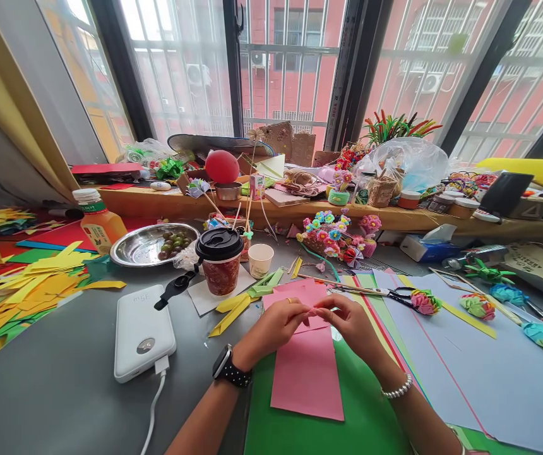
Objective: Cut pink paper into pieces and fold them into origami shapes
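My left hand point(274, 325), with a dark dotted watch band at its wrist, and my right hand point(350, 319), with a beaded bracelet below it, meet fingertip to fingertip. Both are closed in a pinch on a small piece of pink paper point(312, 312), mostly hidden by the fingers. Beneath them lie pink paper sheets point(307, 382), resting on a green sheet point(361, 404). Just beyond my right hand, scissors point(392, 293) lie across stacked coloured paper. Folded yellow and green strips point(233, 309) are to the left of my left hand.
On the left stand a white power bank point(143, 335) with a cable, a lidded coffee cup point(221, 260), a paper cup point(261, 259), a metal plate point(129, 246) with grapes and a juice bottle point(98, 221). Folded paper flowers point(426, 302) lie right, on white sheets point(484, 379).
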The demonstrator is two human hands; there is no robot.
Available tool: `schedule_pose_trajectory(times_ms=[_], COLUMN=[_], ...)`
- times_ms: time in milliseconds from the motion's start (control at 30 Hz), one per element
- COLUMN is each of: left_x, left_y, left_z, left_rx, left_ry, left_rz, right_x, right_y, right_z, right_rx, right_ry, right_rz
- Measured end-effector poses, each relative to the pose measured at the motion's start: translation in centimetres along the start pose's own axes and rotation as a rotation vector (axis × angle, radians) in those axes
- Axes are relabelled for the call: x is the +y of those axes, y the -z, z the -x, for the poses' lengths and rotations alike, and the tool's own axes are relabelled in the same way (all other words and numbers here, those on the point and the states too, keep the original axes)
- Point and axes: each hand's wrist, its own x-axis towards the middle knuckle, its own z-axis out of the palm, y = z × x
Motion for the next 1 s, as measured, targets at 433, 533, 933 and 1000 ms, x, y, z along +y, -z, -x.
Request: schedule_pose_trajectory(times_ms=[433,533,933,1000], left_x=[-1.3,-1.0,0.1,0.1], left_y=[-0.2,0.0,0.5,0.3], left_z=[0.0,-0.1,-0.4,-0.4], left_rx=[0.127,0.167,0.336,0.340], left_ry=[0.111,0.181,0.425,0.420], left_rz=[0.165,0.278,0.835,0.844], right_x=[0.2,0.2,0.3,0.2], right_y=[-0.5,-0.4,0.0,0.0], right_z=[0.2,0.2,0.0,-0.1], right_rx=[0.069,0.101,0.089,0.077], right_ry=[0.079,0.056,-0.121,-0.135], right_rz=[0.058,0.035,-0.236,-0.266])
